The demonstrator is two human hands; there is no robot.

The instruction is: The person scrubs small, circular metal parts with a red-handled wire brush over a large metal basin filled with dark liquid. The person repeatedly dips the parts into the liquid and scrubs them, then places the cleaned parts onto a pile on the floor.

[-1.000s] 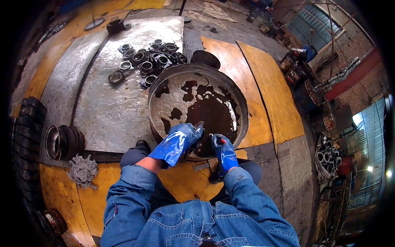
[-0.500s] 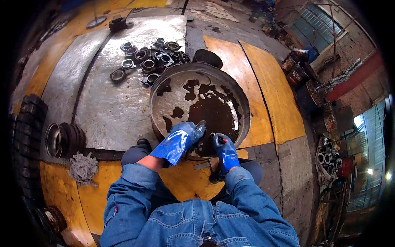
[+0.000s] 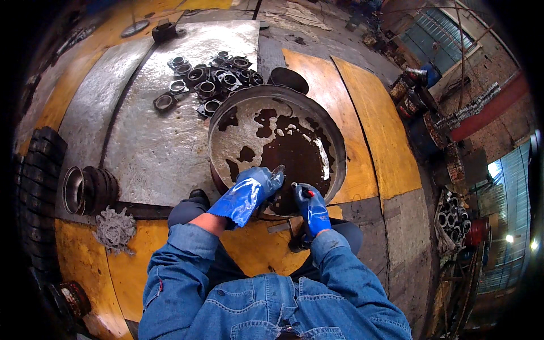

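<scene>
1. Grip first: my right hand [image 3: 313,208], in a blue rubber glove, is clenched round a slim tool with a red-and-black handle [image 3: 304,192]; only the top of the handle shows above the fist, so I cannot tell what kind of tip it has.
2. My left hand [image 3: 247,194], also in a blue rubber glove, is closed loosely on a small pale, shiny piece [image 3: 277,170] at its fingertips; the piece is too small for me to identify.
3. Both hands sit over the near rim of the wide round rusty metal basin [image 3: 334,144], the left one above its wet floor, the right just at the edge.
4. Handling judgement, tool: stiff and light, but likely slick with the dark oily liquid [image 3: 294,150] pooled in the basin. I would hold it full-fisted on the handle, as now.
5. Handling judgement, small piece: light, probably slippery; a pinch well back from its edge seems safest over the basin.
6. Handling judgement, basin: heavy, rigid, sloshing if tilted. I would take it by the rim on opposite sides only.
7. Outward: a cluster of dark metal rings and bearing housings [image 3: 209,79] lies beyond the basin on the grey steel sheet [image 3: 153,147].
8. Further left: a stack of ribbed metal drums [image 3: 85,190] and a wad of grey rag [image 3: 115,228] on the yellow floor [image 3: 374,119].
</scene>
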